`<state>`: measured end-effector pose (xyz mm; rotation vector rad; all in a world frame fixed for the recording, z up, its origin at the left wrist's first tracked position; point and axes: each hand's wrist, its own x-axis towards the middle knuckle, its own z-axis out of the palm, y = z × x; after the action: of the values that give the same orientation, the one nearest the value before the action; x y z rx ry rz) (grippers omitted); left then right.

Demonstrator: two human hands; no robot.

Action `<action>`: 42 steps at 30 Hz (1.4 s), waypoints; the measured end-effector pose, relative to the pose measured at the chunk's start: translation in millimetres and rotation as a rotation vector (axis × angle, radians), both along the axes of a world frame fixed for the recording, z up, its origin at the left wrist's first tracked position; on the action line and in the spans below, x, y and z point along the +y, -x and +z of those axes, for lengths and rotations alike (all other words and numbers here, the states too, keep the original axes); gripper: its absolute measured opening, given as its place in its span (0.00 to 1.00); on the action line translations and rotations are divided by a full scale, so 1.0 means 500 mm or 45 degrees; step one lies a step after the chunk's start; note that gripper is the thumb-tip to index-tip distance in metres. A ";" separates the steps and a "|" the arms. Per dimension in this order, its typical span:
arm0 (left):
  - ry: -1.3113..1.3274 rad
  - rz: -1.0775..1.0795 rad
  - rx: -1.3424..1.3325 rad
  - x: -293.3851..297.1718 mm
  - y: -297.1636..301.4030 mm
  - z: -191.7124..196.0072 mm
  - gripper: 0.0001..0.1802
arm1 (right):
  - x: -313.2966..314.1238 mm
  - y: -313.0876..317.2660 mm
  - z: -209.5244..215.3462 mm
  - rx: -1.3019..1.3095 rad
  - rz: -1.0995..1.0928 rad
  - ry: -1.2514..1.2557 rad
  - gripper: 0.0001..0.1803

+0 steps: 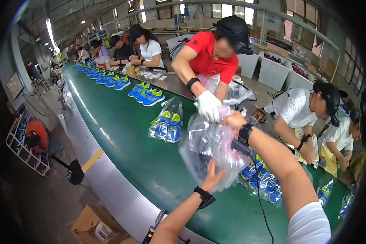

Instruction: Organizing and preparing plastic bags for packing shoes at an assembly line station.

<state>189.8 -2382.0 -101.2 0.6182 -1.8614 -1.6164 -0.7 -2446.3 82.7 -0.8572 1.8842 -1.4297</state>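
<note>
A large bundle of clear plastic bags (203, 140) with pinkish parts hangs over the green conveyor belt. My right hand (234, 121) is closed on its gathered top edge. Right beside it, the white-gloved hand (209, 106) of a co-worker in a red shirt also grips the bundle. My left hand (212, 177) is at the bundle's lower near side, with thumb and index finger stretched apart against the film. Partly behind the bundle and my right forearm lie bagged blue shoes (266, 185). Left of the bundle is one bagged pair of blue and lime shoes (169, 127).
Unbagged blue shoes (146, 94) line the far side of the green belt (122, 138), with a metal ledge along its near edge. A black cable (261, 203) hangs from my right wrist device. Co-workers stand across the belt. A cardboard box (95, 223) and red fan (36, 134) stand on the floor.
</note>
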 end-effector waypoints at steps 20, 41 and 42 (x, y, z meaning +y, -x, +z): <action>-0.915 -0.406 -0.419 0.301 -0.083 0.057 0.39 | 1.038 -0.125 0.050 0.866 -0.081 -0.787 0.10; -0.823 -0.855 -0.623 1.095 -0.266 0.145 0.22 | 2.071 -0.796 -0.291 -0.060 -1.102 -0.703 0.16; -0.813 -0.893 -0.696 1.158 -0.273 0.142 0.21 | 2.094 -0.828 -0.280 -0.106 -1.173 -0.720 0.16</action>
<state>326.1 -1802.9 -30.3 0.7714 -2.0560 -2.7885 413.4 -1399.2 -57.4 0.4007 2.5564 -1.2098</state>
